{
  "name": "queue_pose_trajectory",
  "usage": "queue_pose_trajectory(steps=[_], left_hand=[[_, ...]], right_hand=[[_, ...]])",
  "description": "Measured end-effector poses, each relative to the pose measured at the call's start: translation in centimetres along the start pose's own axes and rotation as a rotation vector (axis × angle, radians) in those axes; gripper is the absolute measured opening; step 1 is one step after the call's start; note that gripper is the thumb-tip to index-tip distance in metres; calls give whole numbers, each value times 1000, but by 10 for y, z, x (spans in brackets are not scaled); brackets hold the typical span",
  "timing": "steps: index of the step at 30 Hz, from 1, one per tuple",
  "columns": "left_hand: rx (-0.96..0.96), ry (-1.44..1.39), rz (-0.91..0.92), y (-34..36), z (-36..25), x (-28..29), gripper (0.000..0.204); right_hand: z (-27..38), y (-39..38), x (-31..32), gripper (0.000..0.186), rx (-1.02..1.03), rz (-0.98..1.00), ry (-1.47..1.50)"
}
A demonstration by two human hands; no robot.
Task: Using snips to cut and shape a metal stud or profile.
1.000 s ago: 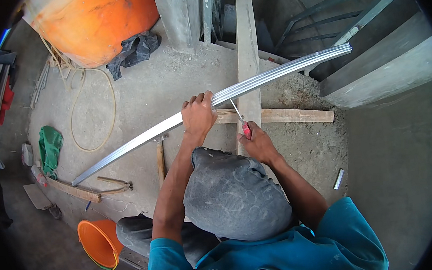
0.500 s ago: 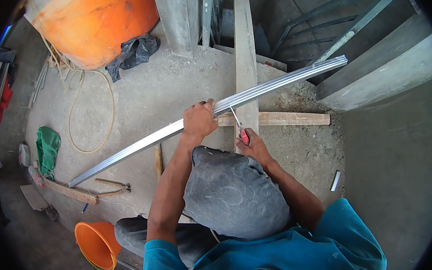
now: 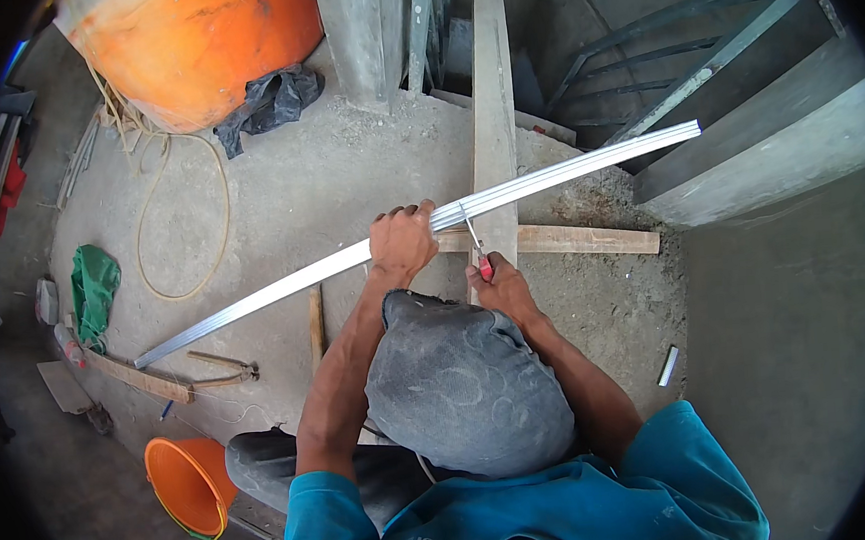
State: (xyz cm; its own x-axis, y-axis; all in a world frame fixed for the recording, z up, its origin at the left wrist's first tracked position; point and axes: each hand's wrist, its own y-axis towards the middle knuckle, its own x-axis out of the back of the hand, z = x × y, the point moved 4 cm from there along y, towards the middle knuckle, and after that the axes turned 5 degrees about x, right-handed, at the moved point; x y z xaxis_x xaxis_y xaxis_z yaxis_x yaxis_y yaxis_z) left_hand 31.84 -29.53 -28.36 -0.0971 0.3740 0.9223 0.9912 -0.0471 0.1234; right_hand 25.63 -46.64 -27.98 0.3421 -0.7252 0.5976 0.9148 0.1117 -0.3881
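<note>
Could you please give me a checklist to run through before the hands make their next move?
1. Left hand gripping the metal strip: ok.
2. Right hand holding the red-handled tool: ok.
3. Tool tip at the strip: ok, just right of the left hand.
4. Left fingers well away from the tip: not ok, they seem rather close.
5. Strip firmly supported by the long board: cannot tell; it crosses above, contact unclear.
6. Pincers clear of the strip: ok, on the floor.
</note>
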Motion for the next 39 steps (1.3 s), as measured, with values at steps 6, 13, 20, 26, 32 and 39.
queue_pose_trajectory(steps=[6,13,20,26,32,39], left_hand=[[19,-3,-4,-3,-3,6,23],[-16,12,-63,-5,2,-6,24],[7,19,50,11,-7,14,16],[-69,87,-217,-3,-3,9,16],[-160,59,-442,-8,-37,44,24],[-126,91,205,16,-23,56,30]], right_hand=[[-6,2,-3,38,70,-43,98],[-13,3,-6,38,18,-24,42],[-16,6,1,38,162,-8,104],[5,-31,13,42,191,109,-89],[-10,-26,13,46,257,-92,129],[0,-10,10,40,244,-102,217]])
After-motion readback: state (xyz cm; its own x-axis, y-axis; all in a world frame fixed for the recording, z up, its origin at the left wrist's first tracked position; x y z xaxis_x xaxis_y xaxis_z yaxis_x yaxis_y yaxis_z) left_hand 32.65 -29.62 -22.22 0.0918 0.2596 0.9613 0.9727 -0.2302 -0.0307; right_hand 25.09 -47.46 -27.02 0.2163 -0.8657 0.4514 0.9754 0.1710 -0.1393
